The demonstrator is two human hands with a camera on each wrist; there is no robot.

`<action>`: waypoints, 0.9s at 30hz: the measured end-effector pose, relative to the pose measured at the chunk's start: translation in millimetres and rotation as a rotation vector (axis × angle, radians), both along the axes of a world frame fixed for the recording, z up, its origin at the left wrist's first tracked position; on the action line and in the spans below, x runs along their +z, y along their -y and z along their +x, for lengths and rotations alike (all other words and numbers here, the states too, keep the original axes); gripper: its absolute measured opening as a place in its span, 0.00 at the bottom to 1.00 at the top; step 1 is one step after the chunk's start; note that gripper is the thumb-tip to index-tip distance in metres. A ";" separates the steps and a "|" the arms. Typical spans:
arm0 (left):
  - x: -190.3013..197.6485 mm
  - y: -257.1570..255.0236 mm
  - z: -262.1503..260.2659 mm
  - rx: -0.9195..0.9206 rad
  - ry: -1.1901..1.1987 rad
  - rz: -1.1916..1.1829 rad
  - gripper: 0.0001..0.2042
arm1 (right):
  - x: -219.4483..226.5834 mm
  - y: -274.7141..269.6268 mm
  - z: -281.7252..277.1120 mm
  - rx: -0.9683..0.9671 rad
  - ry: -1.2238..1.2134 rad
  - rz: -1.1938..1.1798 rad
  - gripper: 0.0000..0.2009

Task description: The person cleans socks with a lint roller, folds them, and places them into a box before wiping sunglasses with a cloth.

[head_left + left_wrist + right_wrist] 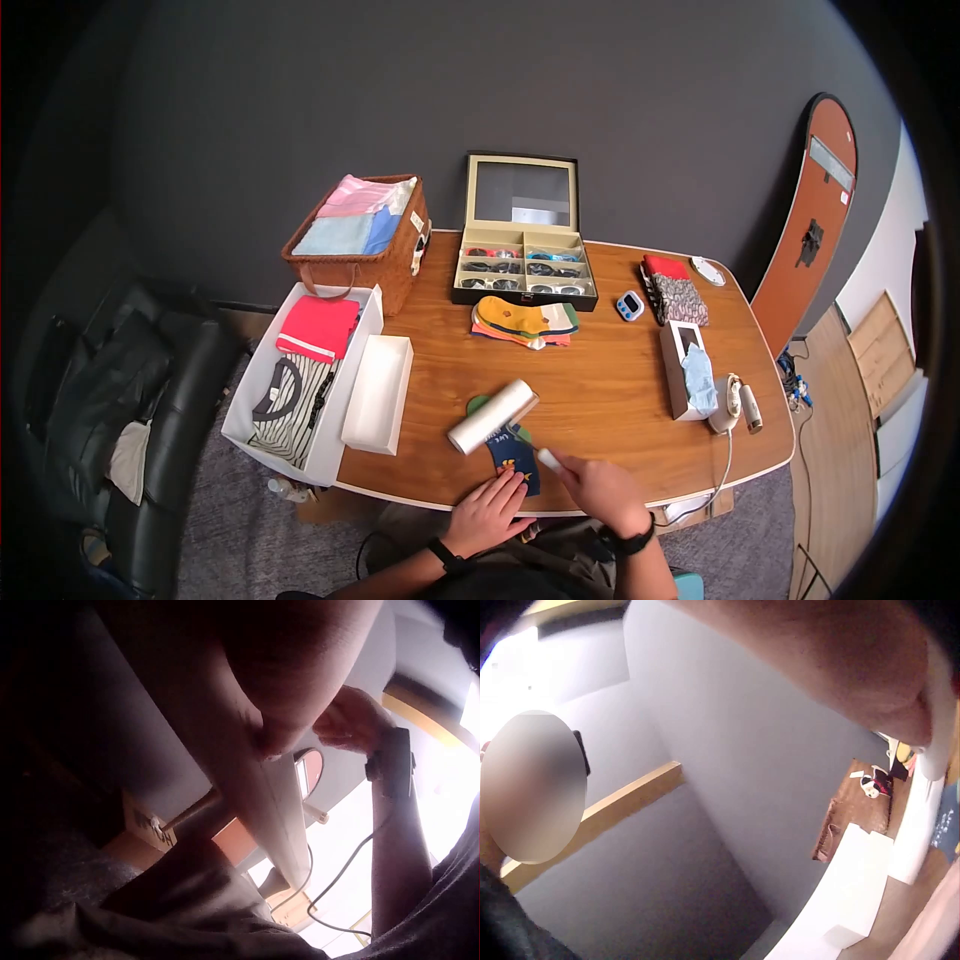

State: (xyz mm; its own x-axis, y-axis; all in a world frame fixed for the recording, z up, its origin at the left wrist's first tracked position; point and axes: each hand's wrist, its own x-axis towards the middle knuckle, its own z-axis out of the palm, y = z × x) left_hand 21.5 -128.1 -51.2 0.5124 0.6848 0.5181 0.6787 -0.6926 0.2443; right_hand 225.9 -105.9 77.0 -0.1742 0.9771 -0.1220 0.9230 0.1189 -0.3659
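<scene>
A navy patterned sock (513, 462) lies flat near the table's front edge, with a patch of green showing by its far end. My left hand (488, 515) rests on its near end, fingers outstretched over the cloth. In my right hand (608, 490) I grip the pale handle of a lint roller, its wide white roll (488, 418) lying across the sock's far part. From the right wrist, the handle (936, 742) runs along my fingers, and blue sock cloth (946, 825) shows beside the roll. The left wrist view is dark and leaves the sock hidden.
To the left stand an empty white box (378, 395), a larger white bin (235, 425) of folded clothes and a wicker basket (405, 255). Behind lie folded socks (520, 320) and an open glasses case (525, 298). A tissue box (675, 375) and corded appliance (733, 400) sit right.
</scene>
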 end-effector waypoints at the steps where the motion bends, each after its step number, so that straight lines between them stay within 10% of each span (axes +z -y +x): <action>1: -0.3 0.3 0.3 0.005 0.000 -0.003 0.27 | -14.9 -11.7 -8.0 0.015 -0.032 0.054 0.16; 27: -0.5 -0.8 0.3 0.000 -0.030 -0.011 0.27 | -18.6 -9.4 -18.6 0.006 -0.043 0.081 0.17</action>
State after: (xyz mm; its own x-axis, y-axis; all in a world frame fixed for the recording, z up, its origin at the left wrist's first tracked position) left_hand 21.8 -127.3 -51.6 0.5271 0.6906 0.4952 0.6861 -0.6897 0.2316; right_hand 207.3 -96.4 58.4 -0.1838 0.9824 -0.0345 0.9058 0.1556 -0.3941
